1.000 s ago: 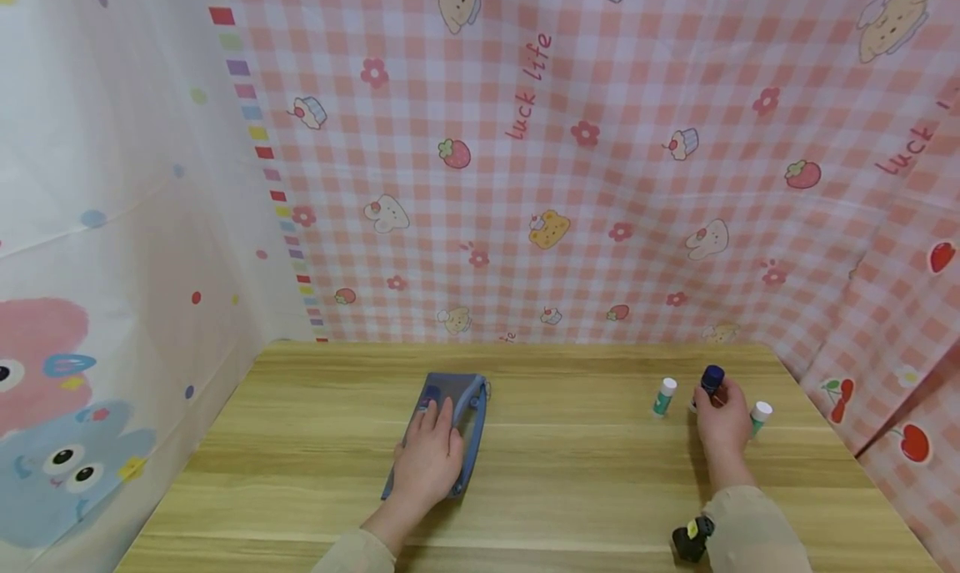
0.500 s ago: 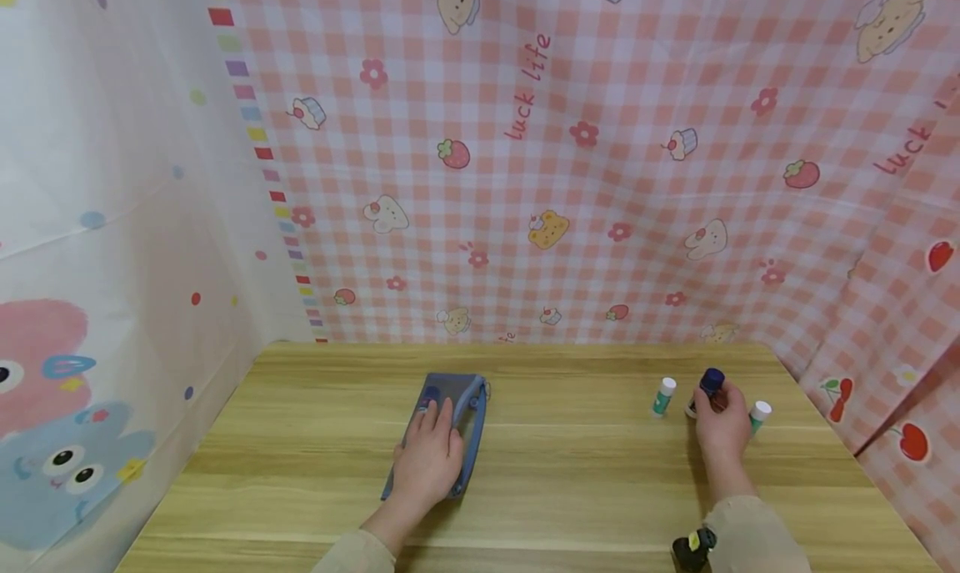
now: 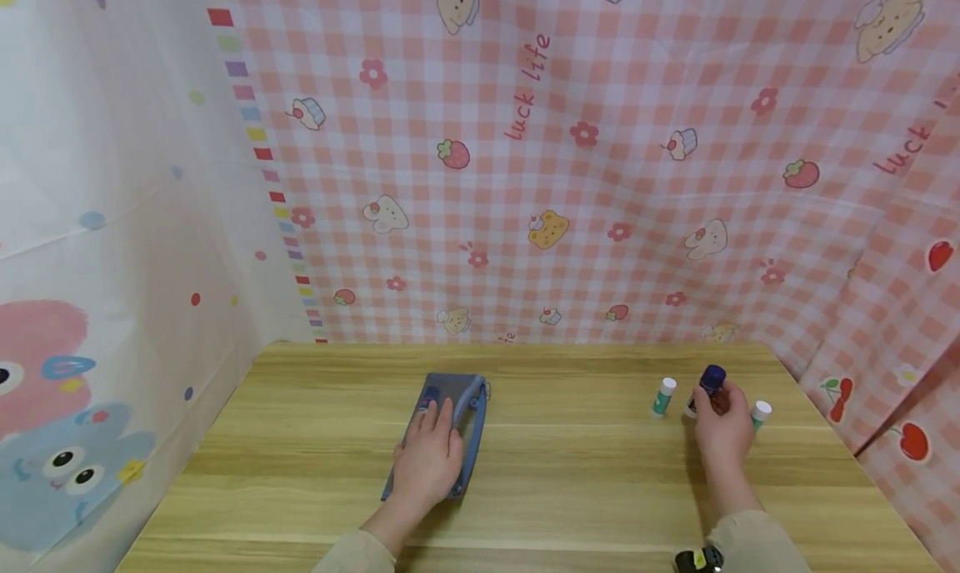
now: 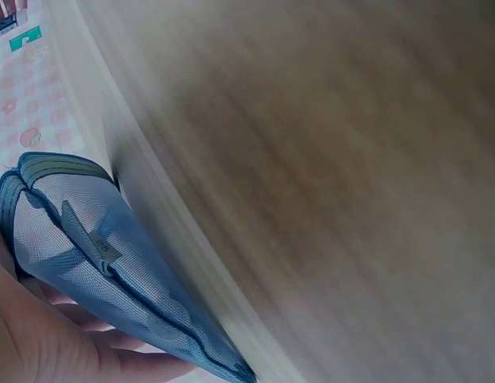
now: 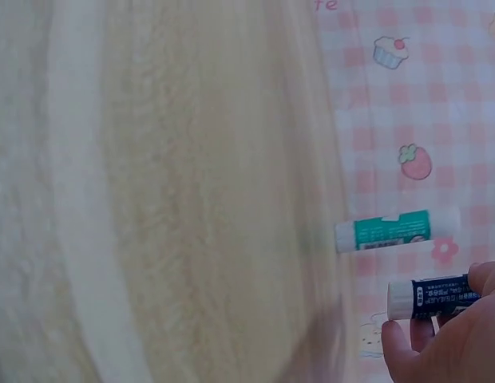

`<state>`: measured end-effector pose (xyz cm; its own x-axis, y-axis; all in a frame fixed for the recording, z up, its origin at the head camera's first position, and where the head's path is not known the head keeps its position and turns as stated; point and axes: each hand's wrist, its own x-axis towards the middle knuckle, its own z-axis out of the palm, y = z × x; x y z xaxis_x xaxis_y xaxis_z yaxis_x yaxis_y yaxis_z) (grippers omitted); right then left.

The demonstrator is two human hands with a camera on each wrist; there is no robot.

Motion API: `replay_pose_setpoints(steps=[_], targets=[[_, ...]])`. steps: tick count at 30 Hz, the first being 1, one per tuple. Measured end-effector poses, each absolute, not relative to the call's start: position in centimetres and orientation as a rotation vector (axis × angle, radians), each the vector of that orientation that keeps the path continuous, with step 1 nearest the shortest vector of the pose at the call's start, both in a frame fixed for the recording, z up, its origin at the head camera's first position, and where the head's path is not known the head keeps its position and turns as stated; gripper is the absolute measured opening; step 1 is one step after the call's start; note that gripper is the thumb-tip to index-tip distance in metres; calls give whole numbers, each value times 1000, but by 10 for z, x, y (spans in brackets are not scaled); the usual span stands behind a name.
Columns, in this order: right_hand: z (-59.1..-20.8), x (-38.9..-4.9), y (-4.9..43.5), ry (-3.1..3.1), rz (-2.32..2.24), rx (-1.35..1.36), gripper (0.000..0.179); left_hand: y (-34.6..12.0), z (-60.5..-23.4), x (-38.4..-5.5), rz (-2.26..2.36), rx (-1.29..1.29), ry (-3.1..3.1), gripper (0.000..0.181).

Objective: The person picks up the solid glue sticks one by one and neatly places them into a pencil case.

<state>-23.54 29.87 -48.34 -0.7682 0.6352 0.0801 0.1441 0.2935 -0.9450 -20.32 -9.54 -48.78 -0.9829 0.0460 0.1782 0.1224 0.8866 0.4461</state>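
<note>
The words "luck life" are printed on the checked cloth [image 3: 510, 181]. Small markings on the dark blue stick [image 5: 441, 297], green stick [image 5: 394, 230] and pouch tag [image 4: 106, 249] cannot be made out.

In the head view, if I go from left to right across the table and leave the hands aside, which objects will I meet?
Blue mesh pouch → first white-capped green stick → navy-capped stick → second white-capped green stick.
</note>
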Motion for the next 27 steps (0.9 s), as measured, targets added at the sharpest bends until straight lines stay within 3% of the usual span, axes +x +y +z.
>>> replay_pose_setpoints(steps=[27], targets=[[-448,-208,274,-2039,1402,-540,45,-95,-486,-202,-695,-148,-2872,49]])
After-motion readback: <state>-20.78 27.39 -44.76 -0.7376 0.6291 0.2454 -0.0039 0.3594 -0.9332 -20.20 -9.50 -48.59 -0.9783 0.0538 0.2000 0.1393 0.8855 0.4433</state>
